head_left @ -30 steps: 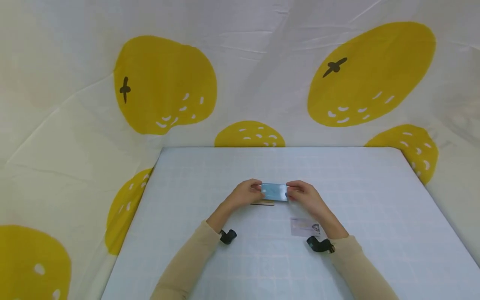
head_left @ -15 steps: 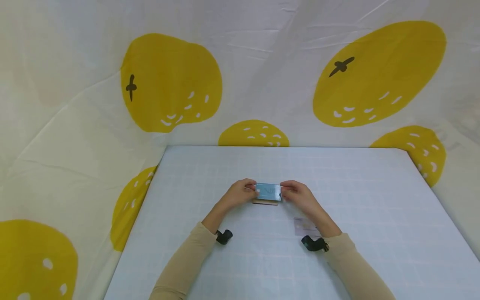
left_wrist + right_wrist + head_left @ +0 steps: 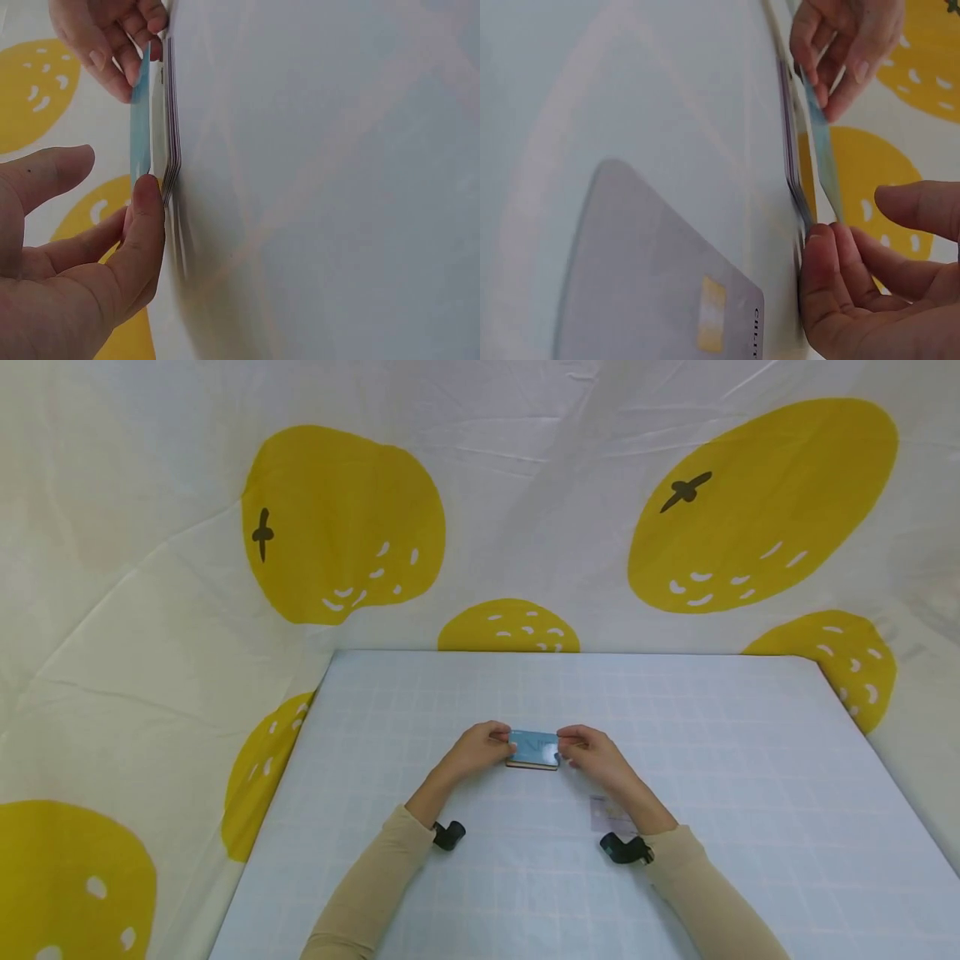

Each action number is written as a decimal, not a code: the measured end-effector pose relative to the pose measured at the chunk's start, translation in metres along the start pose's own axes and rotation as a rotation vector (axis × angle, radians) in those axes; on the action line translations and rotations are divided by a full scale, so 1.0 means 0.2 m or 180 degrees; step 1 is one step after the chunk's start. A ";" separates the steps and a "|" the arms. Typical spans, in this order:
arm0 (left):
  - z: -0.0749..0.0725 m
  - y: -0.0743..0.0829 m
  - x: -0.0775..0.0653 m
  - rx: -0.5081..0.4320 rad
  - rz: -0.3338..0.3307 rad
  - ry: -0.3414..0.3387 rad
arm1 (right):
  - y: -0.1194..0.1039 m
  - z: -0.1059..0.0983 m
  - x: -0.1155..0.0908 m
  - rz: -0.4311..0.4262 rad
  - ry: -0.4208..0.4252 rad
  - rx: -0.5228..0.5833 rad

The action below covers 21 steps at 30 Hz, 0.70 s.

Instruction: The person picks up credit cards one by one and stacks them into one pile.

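A light blue card is held at its two short ends, the left hand at one and the right hand at the other. Beneath it lies a small stack of cards, mostly covered, with its near edge showing. In the left wrist view, fingers touch the blue card near its end, while another digit stands apart. The right wrist view shows fingertips at the other end, close to the stack's edges. Whether the blue card touches the stack I cannot tell.
A pale purple-grey card lies on the table below the right forearm; up close, the card bears a gold patch. A pale checked cloth covers the table. Behind hangs a white curtain printed with yellow fruit.
Both hands have brought the blue card left and slightly down, so that it lines up over the stack. Less of the stack shows now. The head view has shifted slightly.
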<state>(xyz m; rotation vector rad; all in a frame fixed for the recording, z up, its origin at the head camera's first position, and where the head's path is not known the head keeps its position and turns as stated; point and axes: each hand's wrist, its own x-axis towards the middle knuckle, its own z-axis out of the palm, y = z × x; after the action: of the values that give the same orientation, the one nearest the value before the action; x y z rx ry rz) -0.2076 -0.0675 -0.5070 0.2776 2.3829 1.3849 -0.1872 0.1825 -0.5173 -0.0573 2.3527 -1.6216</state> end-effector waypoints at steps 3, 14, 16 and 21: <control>0.00 0.00 0.00 0.0047 -0.0009 0.0013 | 0.00 0.00 0.00 0.0033 -0.0010 -0.0061; 0.01 -0.01 0.00 0.0190 -0.0041 -0.0001 | 0.01 0.01 0.01 0.0088 -0.0029 -0.0210; 0.01 -0.01 0.00 0.0198 -0.0052 -0.0002 | 0.01 0.01 0.01 0.0124 -0.0019 -0.0246; 0.02 -0.02 0.01 0.0235 -0.0091 0.0012 | 0.00 0.01 0.01 0.0132 -0.0024 -0.0336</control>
<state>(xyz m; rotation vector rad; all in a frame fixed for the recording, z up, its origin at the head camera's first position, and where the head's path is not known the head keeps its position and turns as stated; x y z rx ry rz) -0.2081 -0.0655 -0.5118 0.2595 2.4349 1.2878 -0.1891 0.1796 -0.5188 -0.0356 2.4158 -1.4751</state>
